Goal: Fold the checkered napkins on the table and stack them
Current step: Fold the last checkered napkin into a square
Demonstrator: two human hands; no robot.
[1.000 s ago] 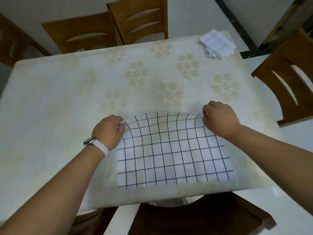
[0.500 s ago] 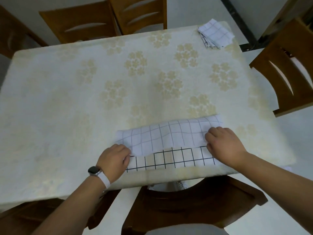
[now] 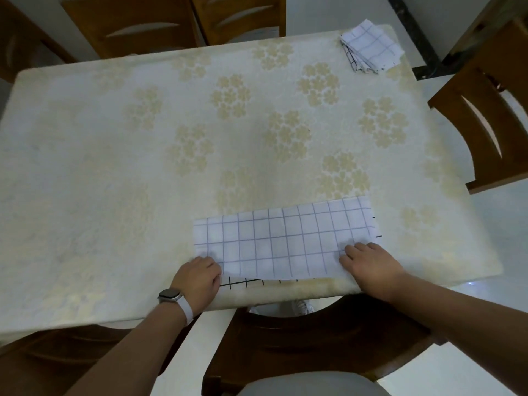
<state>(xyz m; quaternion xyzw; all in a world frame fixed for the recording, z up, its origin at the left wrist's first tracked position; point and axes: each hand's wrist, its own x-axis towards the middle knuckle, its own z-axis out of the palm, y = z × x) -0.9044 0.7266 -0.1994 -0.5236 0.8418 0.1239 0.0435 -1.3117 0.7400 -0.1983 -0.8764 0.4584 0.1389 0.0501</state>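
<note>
A white checkered napkin [image 3: 283,241] lies folded in half near the table's front edge, its faint-lined back side up and a thin strip of the darker grid showing below. My left hand [image 3: 198,277] pinches its near left corner with curled fingers. My right hand [image 3: 368,265] holds the near right corner the same way, fingers bent onto the cloth. At the far right corner of the table sits a stack of folded checkered napkins [image 3: 371,48].
The table [image 3: 128,155] wears a cream cloth with pale flower prints. Wooden chairs stand around it: two at the back [image 3: 137,27], one at the right [image 3: 485,121], one directly below me [image 3: 314,338], one at the near left.
Both hands have carried the napkin's far edge toward me and laid it over the near edge, so the flat napkin is now folded in half.
</note>
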